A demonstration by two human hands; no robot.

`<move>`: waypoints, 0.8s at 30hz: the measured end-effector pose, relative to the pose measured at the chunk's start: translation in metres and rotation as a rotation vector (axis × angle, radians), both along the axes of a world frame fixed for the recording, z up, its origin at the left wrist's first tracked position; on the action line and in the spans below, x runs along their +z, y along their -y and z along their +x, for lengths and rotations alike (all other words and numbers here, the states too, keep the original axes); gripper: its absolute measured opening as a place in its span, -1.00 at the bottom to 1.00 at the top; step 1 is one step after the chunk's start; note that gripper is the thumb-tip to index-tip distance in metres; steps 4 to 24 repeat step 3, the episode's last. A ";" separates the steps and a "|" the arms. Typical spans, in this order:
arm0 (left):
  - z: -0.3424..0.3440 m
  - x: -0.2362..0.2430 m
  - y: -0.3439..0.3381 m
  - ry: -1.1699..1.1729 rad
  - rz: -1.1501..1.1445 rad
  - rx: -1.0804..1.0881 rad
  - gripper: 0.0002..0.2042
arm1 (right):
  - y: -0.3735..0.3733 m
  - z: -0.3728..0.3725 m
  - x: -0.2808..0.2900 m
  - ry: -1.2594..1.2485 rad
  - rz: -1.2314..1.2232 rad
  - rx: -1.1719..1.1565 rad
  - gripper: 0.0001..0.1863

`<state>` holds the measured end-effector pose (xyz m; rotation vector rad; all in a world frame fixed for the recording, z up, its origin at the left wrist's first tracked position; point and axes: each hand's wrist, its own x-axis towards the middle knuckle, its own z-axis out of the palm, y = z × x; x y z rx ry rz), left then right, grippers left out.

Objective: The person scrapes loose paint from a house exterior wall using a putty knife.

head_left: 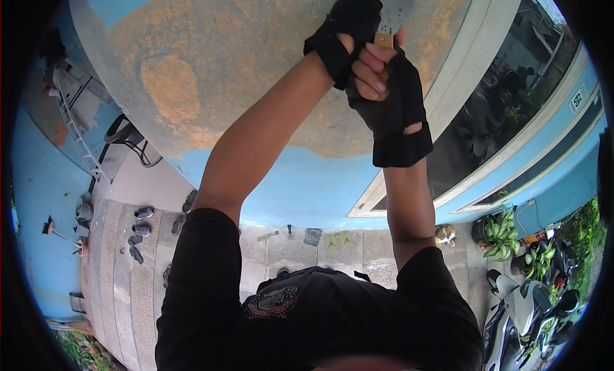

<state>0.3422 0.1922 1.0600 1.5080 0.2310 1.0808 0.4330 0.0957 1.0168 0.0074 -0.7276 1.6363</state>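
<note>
My right hand, in a black fingerless glove, is closed around the light wooden handle of a scraper. Its broad metal blade is speckled and lies close to the wall, at the top of the view. My left hand, gloved the same way, is beside the blade with its fingers bent onto the blade's left edge; most of those fingers are hidden. Behind both hands, the wall shows a large grey-brown patch with no blue paint, and blue paint remains along its lower part.
A white-framed window borders the patch on the right. Potted plants, a cat and parked motorbikes stand lower right. At left are a ladder, a chair, shoes on steps and a broom.
</note>
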 end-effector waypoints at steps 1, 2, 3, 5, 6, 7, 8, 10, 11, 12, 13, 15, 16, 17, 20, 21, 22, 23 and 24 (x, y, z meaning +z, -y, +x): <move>0.000 -0.001 -0.001 0.016 0.031 0.030 -0.46 | 0.002 0.000 -0.004 -0.012 -0.012 -0.006 -0.82; 0.002 -0.003 -0.002 0.043 0.070 0.039 -0.47 | 0.001 0.001 -0.005 -0.004 0.035 -0.004 -0.80; 0.005 -0.005 -0.003 0.070 0.102 0.044 -0.48 | -0.001 0.003 -0.006 0.001 0.085 -0.007 -0.74; 0.005 -0.005 -0.003 0.070 0.102 0.044 -0.48 | -0.001 0.003 -0.006 0.001 0.085 -0.007 -0.74; 0.005 -0.005 -0.003 0.070 0.102 0.044 -0.48 | -0.001 0.003 -0.006 0.001 0.085 -0.007 -0.74; 0.005 -0.005 -0.003 0.070 0.102 0.044 -0.48 | -0.001 0.003 -0.006 0.001 0.085 -0.007 -0.74; 0.005 -0.005 -0.003 0.070 0.102 0.044 -0.48 | -0.001 0.003 -0.006 0.001 0.085 -0.007 -0.74; 0.005 -0.005 -0.003 0.070 0.102 0.044 -0.48 | -0.001 0.003 -0.006 0.001 0.085 -0.007 -0.74; 0.005 -0.005 -0.003 0.070 0.102 0.044 -0.48 | -0.001 0.003 -0.006 0.001 0.085 -0.007 -0.74; 0.005 -0.005 -0.003 0.070 0.102 0.044 -0.48 | -0.001 0.003 -0.006 0.001 0.085 -0.007 -0.74; 0.005 -0.005 -0.003 0.070 0.102 0.044 -0.48 | -0.001 0.003 -0.006 0.001 0.085 -0.007 -0.74; 0.005 -0.005 -0.003 0.070 0.102 0.044 -0.48 | -0.001 0.003 -0.006 0.001 0.085 -0.007 -0.74; 0.005 -0.005 -0.003 0.070 0.102 0.044 -0.48 | -0.001 0.003 -0.006 0.001 0.085 -0.007 -0.74; 0.005 -0.005 -0.003 0.070 0.102 0.044 -0.48 | -0.001 0.003 -0.006 0.001 0.085 -0.007 -0.74; 0.005 -0.005 -0.003 0.070 0.102 0.044 -0.48 | -0.001 0.003 -0.006 0.001 0.085 -0.007 -0.74; 0.005 -0.005 -0.003 0.070 0.102 0.044 -0.48 | -0.001 0.003 -0.006 0.001 0.085 -0.007 -0.74; 0.005 -0.005 -0.003 0.070 0.102 0.044 -0.48 | -0.001 0.003 -0.006 0.001 0.085 -0.007 -0.74; 0.005 -0.005 -0.003 0.070 0.102 0.044 -0.48 | -0.001 0.003 -0.006 0.001 0.085 -0.007 -0.74; 0.005 -0.005 -0.003 0.070 0.102 0.044 -0.48 | -0.001 0.003 -0.006 0.001 0.085 -0.007 -0.74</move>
